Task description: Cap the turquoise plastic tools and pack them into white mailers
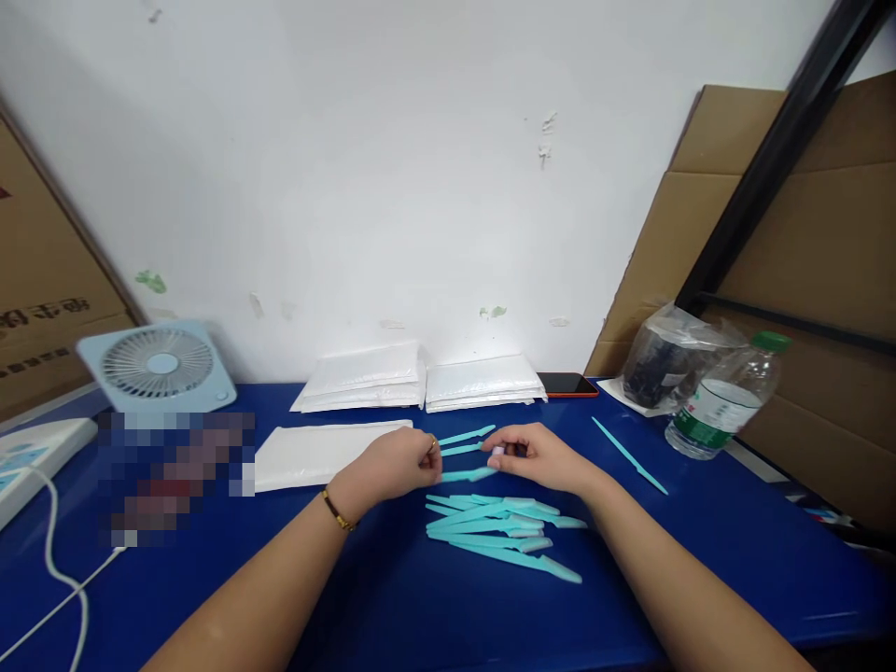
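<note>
A turquoise eyebrow razor [466, 477] lies level between my two hands. My left hand [402, 462], with a ring and a bracelet, is closed around its handle end. The fingertips of my right hand [539, 455] are pinched at its blade end, and a small pale spot shows between them that I cannot make out. Just beyond lie two more razors [468, 435], partly behind my left fingers. Nearer to me is a loose pile of several razors [490, 537], blade ends to the right. A white padded envelope [308, 453] lies flat beside my left hand.
Stacked white envelopes [364, 378] and a phone [570, 384] sit by the wall. A single razor [630, 455] lies to the right, near a water bottle [724, 397] and a bagged dark container [658, 364]. At left are a fan [161, 364] and a white cable [52, 532].
</note>
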The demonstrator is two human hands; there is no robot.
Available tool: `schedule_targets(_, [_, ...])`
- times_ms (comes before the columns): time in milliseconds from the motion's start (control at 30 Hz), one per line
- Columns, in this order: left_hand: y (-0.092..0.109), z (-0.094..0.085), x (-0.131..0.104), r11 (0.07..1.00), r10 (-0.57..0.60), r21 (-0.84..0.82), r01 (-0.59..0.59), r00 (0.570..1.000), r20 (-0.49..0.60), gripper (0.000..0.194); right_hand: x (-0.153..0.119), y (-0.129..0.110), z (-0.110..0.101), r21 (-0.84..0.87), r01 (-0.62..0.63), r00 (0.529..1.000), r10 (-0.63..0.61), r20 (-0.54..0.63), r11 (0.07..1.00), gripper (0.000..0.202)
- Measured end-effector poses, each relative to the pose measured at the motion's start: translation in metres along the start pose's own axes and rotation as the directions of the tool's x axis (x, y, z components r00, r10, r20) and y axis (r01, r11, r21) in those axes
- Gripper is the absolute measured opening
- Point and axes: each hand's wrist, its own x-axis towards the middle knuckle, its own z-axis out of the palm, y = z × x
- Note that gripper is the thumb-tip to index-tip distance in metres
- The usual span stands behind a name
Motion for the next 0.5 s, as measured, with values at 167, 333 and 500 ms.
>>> schedule_targets(167, [-0.001, 0.022, 0.024, 0.996, 0.047, -0.073, -0.055, 0.993, -0.106, 0.015, 0.003, 0.017, -0.002, 0.034, -0.072, 0.997, 0.071, 0.017, 0.997, 0.029])
schedule_targets(333, [-0.008, 0.042, 0.037, 1.0, 0.002, -0.024, -0.006, 0.981, -0.192, 0.013, -0.001, 0.046, -0.028, -0.051, -0.185, 0.981, 0.181, -0.072, 0.981, 0.03])
schedule_targets(500, [-0.006, 0.043, 0.034, 0.999, 0.04, -0.003, -0.043, 0.952, -0.304, 0.016, -0.013, 0.019, -0.037, -0.175, -0.033, 0.999, 0.03, -0.019, 0.984, 0.028])
